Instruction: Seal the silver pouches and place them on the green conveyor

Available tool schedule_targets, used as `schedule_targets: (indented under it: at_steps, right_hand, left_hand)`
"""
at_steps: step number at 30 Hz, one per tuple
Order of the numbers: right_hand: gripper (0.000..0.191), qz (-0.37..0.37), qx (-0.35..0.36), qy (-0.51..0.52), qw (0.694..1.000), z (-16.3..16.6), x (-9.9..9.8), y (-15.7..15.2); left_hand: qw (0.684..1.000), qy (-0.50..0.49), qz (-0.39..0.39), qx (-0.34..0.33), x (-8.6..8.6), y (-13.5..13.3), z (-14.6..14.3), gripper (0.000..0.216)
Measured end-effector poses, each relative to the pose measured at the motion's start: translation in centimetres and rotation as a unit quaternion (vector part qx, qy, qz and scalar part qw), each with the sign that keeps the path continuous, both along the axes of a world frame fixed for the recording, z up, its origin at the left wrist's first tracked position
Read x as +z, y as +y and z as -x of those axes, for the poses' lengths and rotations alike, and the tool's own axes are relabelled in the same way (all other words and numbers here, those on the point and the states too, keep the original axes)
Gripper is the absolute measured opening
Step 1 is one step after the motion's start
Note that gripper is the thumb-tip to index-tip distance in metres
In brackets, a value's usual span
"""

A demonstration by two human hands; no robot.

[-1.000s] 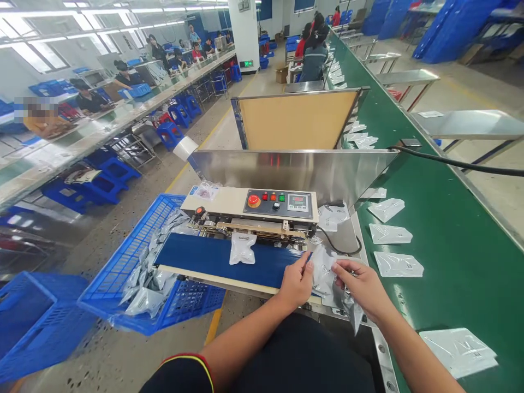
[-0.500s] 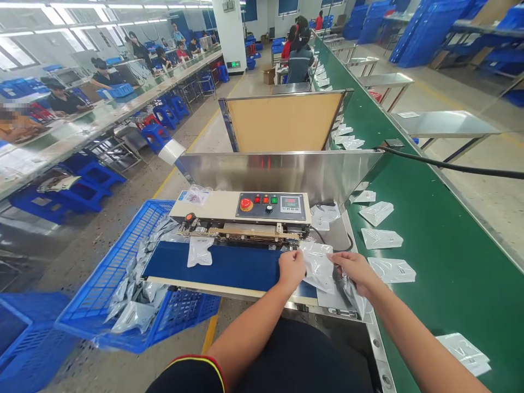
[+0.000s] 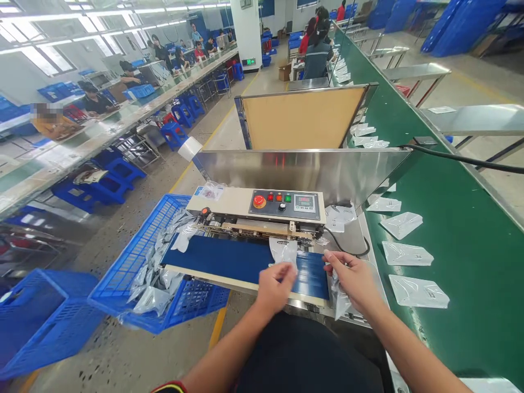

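Observation:
A clear plastic pouch (image 3: pixel 284 251) lies on the blue belt (image 3: pixel 229 259) of a band sealing machine (image 3: pixel 262 210), its top edge at the sealing slot. My left hand (image 3: pixel 275 286) rests just below the pouch, fingertips touching its lower edge, fingers curled. My right hand (image 3: pixel 352 278) is at the belt's right end, fingers closed on another clear pouch (image 3: pixel 339 299) that hangs below it. Another pouch (image 3: pixel 180 240) is at the belt's left end, above the blue crate.
A blue crate (image 3: pixel 135 262) with several sealed pouches stands left of the machine. A green conveyor (image 3: pixel 458 240) on the right carries several pouches (image 3: pixel 407 254). A black cable (image 3: pixel 466 159) crosses it. Other people sit at benches on the left and farther ahead.
The pouch held between both hands has been laid on the belt and moved left to the sealing slot. The earlier pouch travelled to the belt's left end. My left hand has shifted left.

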State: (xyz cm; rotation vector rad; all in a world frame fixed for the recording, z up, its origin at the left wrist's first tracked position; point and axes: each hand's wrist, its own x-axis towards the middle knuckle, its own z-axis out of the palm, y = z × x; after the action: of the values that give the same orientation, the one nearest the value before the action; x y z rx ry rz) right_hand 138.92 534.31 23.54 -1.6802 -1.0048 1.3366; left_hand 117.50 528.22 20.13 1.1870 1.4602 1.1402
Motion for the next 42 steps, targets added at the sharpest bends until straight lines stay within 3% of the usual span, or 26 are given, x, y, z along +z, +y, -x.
schedule_targets:
  at_steps: [2, 3, 7, 12, 15, 19, 24, 28, 30, 32, 34, 35, 37, 38, 39, 40, 42]
  right_hand:
    - [0.063, -0.009, -0.010, 0.055, 0.998, 1.7, 0.5, -0.6]
    - [0.064, -0.016, -0.021, 0.094, 0.995, 2.3, 0.6, -0.7]
    - [0.072, -0.066, -0.093, 0.184, 0.976, 1.5, 0.0, -0.8]
    - [0.069, -0.042, -0.001, 0.051, 0.998, -2.5, -2.8, -3.1]
    - [0.064, -0.031, -0.056, 0.024, 0.998, -3.8, -4.0, -3.7]
    - [0.055, 0.044, -0.133, 0.076, 0.987, -4.5, -4.8, -1.3]
    - [0.038, 0.058, -0.104, 0.073, 0.990, -2.2, -4.8, 3.2]
    - [0.040, 0.045, -0.057, 0.068, 0.995, -0.8, -4.2, 3.6]
    - [0.050, 0.018, -0.058, 0.038, 0.997, -3.2, -4.1, 1.9]
    - [0.064, -0.003, -0.103, -0.041, 0.994, -8.4, -4.3, -1.5]
    - [0.072, 0.033, -0.229, -0.164, 0.959, -15.2, -5.3, -6.7]
    - [0.075, 0.074, -0.313, -0.243, 0.915, -18.7, -6.0, -9.8]
    - [0.096, 0.210, -0.467, -0.354, 0.782, -24.8, -7.9, -16.2]
    - [0.106, 0.292, -0.524, -0.360, 0.715, -27.2, -8.9, -19.0]
    - [0.107, 0.367, -0.546, -0.336, 0.674, -29.1, -10.0, -21.5]
    - [0.095, 0.422, -0.539, -0.299, 0.665, -30.4, -11.0, -23.5]
    - [0.067, 0.391, -0.451, -0.293, 0.747, -31.5, -12.5, -25.5]
  left_hand:
    - [0.994, -0.004, -0.015, -0.112, 0.6, -0.5, -2.3, 0.043]
    - [0.991, -0.002, -0.026, -0.134, 0.7, -0.4, -3.4, 0.044]
    - [0.995, -0.021, -0.037, -0.086, 0.9, 1.3, -5.6, 0.047]
    - [0.993, -0.049, -0.009, -0.103, 0.1, 2.2, -5.7, 0.054]
    - [0.996, -0.060, 0.050, -0.036, -1.1, 3.0, -6.8, 0.053]
    - [0.974, -0.124, 0.175, 0.078, -2.8, 5.7, -9.0, 0.056]
    - [0.962, -0.154, 0.188, 0.122, -3.9, 8.8, -8.7, 0.046]
    - [0.955, -0.184, 0.185, 0.140, -4.6, 9.0, -5.6, 0.046]
    - [0.953, -0.183, 0.172, 0.171, -5.0, 8.6, -3.8, 0.046]
    - [0.958, -0.155, 0.137, 0.198, -5.3, 7.9, -1.8, 0.044]
    - [0.963, -0.109, 0.091, 0.231, -5.3, 6.8, 0.2, 0.043]
    - [0.963, -0.082, 0.068, 0.249, -5.0, 6.0, 1.2, 0.044]
    - [0.961, -0.029, 0.034, 0.273, -4.3, 4.1, 2.9, 0.047]
    - [0.961, -0.009, 0.026, 0.275, -3.8, 3.1, 3.6, 0.047]
    - [0.962, 0.005, 0.023, 0.272, -3.3, 2.2, 4.1, 0.047]
    - [0.964, 0.010, 0.023, 0.266, -2.9, 1.5, 4.4, 0.046]
    - [0.966, 0.002, 0.022, 0.256, -2.4, 0.4, 4.3, 0.047]
